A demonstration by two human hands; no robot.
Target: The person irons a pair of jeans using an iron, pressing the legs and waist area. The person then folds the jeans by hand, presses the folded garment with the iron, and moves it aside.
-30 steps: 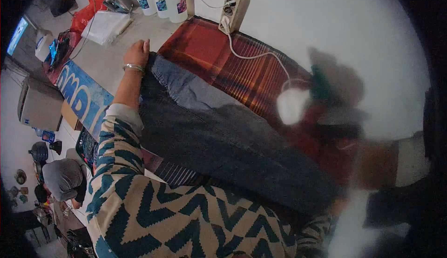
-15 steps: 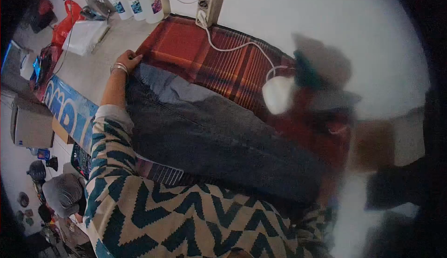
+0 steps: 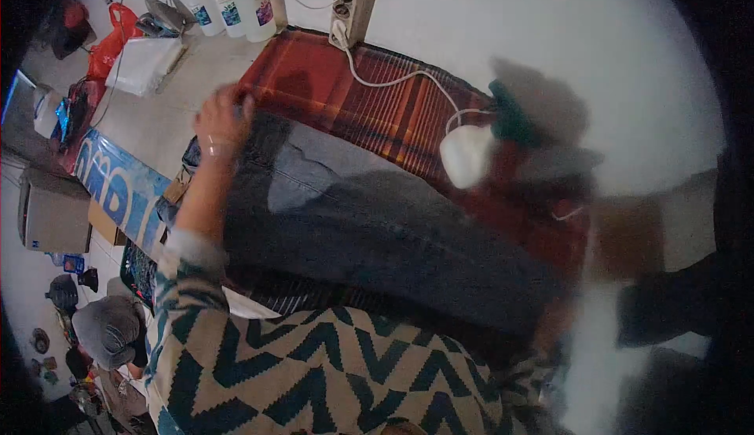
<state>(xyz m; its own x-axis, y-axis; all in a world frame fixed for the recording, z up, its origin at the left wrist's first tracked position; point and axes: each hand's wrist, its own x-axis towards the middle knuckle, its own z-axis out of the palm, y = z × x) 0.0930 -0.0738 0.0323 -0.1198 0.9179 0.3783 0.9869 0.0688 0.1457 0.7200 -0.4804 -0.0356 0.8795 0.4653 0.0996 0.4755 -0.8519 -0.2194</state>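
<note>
Grey-blue jeans (image 3: 361,223) lie stretched across a red plaid cloth (image 3: 298,66), some of their surface in shadow. My left hand (image 3: 222,124), with a bracelet at the wrist, lies over their upper left end. Its fingers look spread, though slightly blurred. The jeans' waist end (image 3: 188,156) shows past my left wrist. My right hand (image 3: 554,321) is a dim blur by the far right end of the jeans, its fingers indistinct. Above the jeans stands a white corded appliance (image 3: 465,156), with blurred green and grey shapes behind it.
A power strip (image 3: 353,11) with plugged-in cables is at the cloth's back edge. Several bottles (image 3: 255,7), a plastic-wrapped packet (image 3: 145,62) and a red bag (image 3: 114,46) stand or lie at upper left. A blue lettered sign (image 3: 118,187) hangs along the left edge. A person in grey headwear (image 3: 106,329) is below.
My left hand has moved from the jeans' corner onto their upper end, its fingers now more spread. The waist end now shows left of my wrist, and the shadow on the cloth has shifted.
</note>
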